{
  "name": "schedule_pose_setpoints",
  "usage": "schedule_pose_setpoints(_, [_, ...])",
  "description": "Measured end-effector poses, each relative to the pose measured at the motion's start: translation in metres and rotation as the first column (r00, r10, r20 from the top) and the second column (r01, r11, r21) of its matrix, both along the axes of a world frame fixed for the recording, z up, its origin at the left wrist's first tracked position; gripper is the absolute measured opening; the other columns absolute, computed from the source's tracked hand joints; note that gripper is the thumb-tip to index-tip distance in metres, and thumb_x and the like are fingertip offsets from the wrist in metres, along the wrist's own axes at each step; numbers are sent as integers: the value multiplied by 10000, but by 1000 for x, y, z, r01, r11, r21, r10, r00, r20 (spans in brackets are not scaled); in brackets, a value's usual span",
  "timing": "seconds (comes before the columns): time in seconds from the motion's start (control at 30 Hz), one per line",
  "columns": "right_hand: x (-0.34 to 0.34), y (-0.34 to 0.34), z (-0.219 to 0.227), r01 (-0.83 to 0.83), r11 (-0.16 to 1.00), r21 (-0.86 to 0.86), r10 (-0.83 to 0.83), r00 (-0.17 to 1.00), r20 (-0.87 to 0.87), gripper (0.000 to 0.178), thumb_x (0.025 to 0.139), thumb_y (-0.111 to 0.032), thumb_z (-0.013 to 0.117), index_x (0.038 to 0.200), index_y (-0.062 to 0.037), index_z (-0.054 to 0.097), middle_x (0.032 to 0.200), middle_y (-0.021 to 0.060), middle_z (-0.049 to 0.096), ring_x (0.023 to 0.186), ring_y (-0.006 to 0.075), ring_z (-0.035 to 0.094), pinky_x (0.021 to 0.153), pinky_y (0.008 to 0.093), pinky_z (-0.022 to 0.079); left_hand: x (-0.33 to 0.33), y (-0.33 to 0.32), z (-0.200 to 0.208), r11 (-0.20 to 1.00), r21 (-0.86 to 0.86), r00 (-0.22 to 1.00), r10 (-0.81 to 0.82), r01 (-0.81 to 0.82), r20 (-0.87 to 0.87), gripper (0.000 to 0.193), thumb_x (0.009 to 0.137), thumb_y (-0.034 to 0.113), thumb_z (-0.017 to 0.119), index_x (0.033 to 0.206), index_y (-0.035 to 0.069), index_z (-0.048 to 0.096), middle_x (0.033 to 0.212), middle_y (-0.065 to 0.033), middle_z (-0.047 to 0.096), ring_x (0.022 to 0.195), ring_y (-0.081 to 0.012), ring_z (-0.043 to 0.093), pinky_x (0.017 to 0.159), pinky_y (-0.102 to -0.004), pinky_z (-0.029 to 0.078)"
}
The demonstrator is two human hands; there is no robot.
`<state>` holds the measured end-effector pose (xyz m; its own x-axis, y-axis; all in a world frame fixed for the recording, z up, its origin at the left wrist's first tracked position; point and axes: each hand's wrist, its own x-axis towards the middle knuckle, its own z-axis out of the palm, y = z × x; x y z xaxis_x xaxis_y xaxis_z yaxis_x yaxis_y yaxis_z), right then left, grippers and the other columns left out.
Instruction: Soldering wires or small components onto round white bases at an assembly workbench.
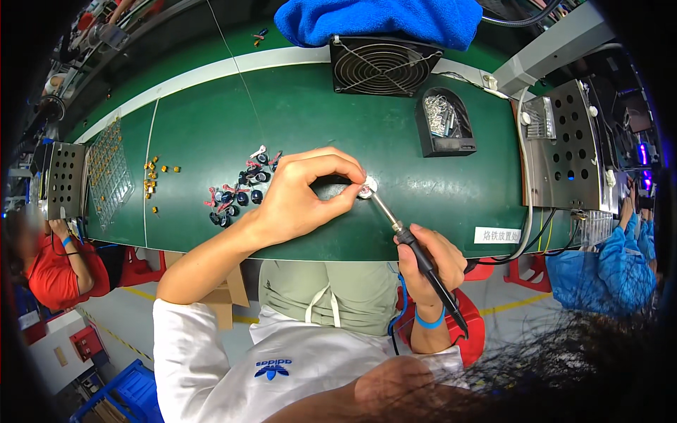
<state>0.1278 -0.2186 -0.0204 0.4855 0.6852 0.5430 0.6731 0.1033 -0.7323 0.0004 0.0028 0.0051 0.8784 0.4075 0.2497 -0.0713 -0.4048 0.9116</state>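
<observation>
My left hand (310, 190) reaches over the green bench with thumb and forefinger pinched on a small white round part (369, 186). My right hand (434, 264) grips a soldering iron (417, 248) by its black handle like a pen. The iron's metal tip meets the white part or is right beside it; fine detail there is too small to tell. Left of my left hand lies a loose group of small dark blue round parts (243, 198), several with red or white wire ends.
Small yellow parts (150, 176) and a clear tray (109, 176) lie at left. A black fan (384, 67) under a blue towel (381, 20) stands at the back, beside a black bin (451, 146) of metal pieces. A perforated metal box (564, 151) stands right. Co-workers sit on both sides.
</observation>
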Motion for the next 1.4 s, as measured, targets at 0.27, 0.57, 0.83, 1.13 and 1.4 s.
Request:
schedule_pose_setpoints(0.27, [0, 1, 0, -11, 1000, -1, 11, 1000, 6, 277, 900, -133, 773, 1069, 67, 681, 792, 150, 757, 683, 249, 745, 632, 299, 566, -1, 0, 0, 999, 32, 1000, 2, -2, -2, 170, 838, -99, 723, 993, -28, 732, 1068, -139, 747, 1036, -239, 736, 929, -336, 588])
schedule_pose_setpoints(0.57, [0, -3, -3, 15, 1000, 19, -15, 1000, -4, 297, 925, -167, 769, 1074, 72, 673, 779, 165, 753, 696, 262, 755, 647, 310, 578, 0, 1, 2, 998, 55, 1000, 12, -13, 18, 161, 841, -79, 735, 990, -19, 732, 1049, -122, 752, 984, -227, 742, 897, -326, 591])
schedule_pose_setpoints(0.83, [1, -3, -2, 24, 999, 28, -23, 999, -37, 312, 927, -194, 774, 1060, 72, 681, 775, 168, 756, 704, 263, 764, 655, 308, 584, 1, 1, 1, 962, -272, 1000, -10, 5, -20, 251, 898, -40, 725, 1149, -44, 711, 1111, -124, 767, 1078, -200, 735, 1004, -325, 572])
schedule_pose_setpoints(1.13, [1, -2, -2, -8, 1000, 1, 8, 1000, -29, 298, 917, -169, 779, 1054, 76, 678, 779, 168, 755, 698, 262, 758, 652, 306, 579, 1, 2, 1, 977, -214, 999, -15, 5, -44, 250, 908, -27, 724, 1157, -39, 714, 1116, -126, 772, 1077, -204, 735, 1009, -335, 568])
schedule_pose_setpoints(1.4, [2, -2, -2, -9, 1000, 2, 9, 1000, -28, 302, 921, -177, 775, 1056, 76, 679, 777, 165, 752, 689, 258, 751, 640, 303, 570, 3, 2, 2, 977, -211, 999, -9, -1, -43, 238, 910, -20, 726, 1147, -34, 718, 1108, -121, 775, 1069, -199, 736, 1002, -335, 569])
